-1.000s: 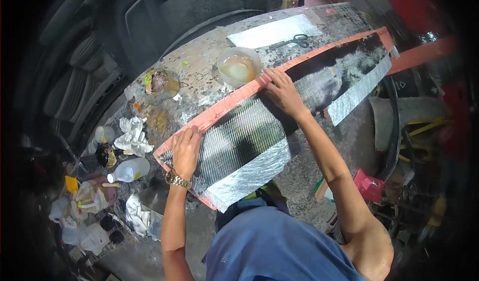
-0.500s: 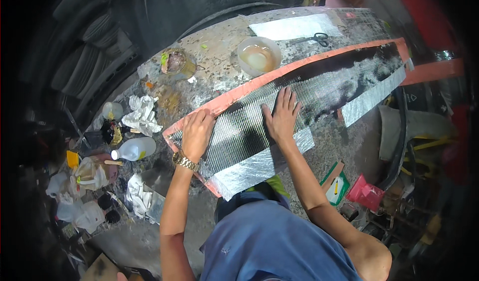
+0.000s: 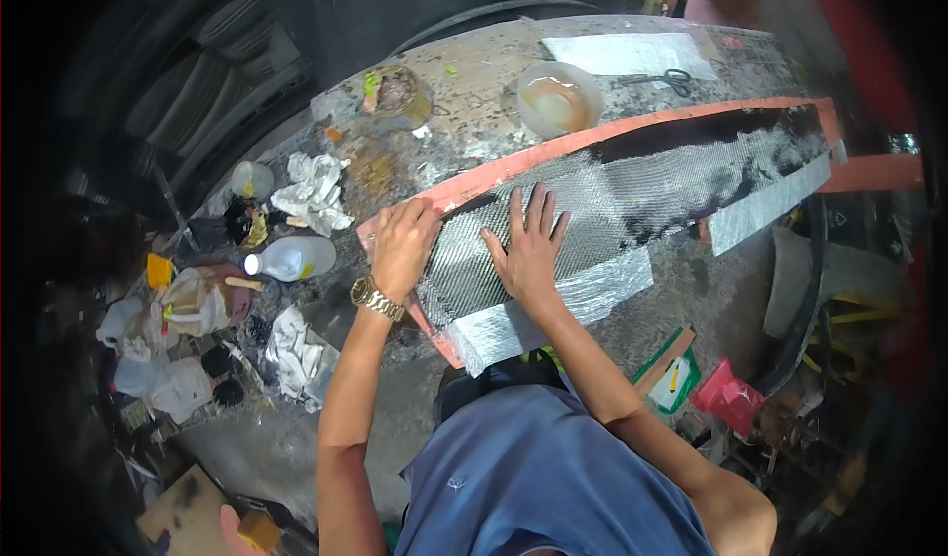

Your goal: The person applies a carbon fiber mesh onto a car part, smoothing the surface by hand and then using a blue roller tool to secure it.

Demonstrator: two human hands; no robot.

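A long dark panel (image 3: pixel 681 139) edged with salmon-pink tape (image 3: pixel 513 166) lies across the table. Grey-black woven carbon-fibre cloth (image 3: pixel 583 245) covers much of it. My left hand (image 3: pixel 403 245), wearing a gold watch (image 3: pixel 378 299), is at the cloth's left end with its fingers bent down and close together on the edge. Flat on the cloth, fingers spread, rests my right hand (image 3: pixel 530 250). Shiny silvery fibre strips (image 3: pixel 602 284) stick out along the panel's near side. The cloth under both palms is hidden.
Beyond the panel stand a translucent bowl (image 3: pixel 526 121) of amber liquid and a messy can (image 3: pixel 400 97). Black scissors (image 3: pixel 671 79) lie by a white fibre sheet (image 3: pixel 632 52). A plastic bottle (image 3: pixel 291 259) and crumpled paper (image 3: pixel 311 196) are at left. A pink container (image 3: pixel 729 395) sits at lower right.
The whole view has shifted, with the table things now further right. My right hand has slid along the cloth toward my left hand, which stays at the left end.
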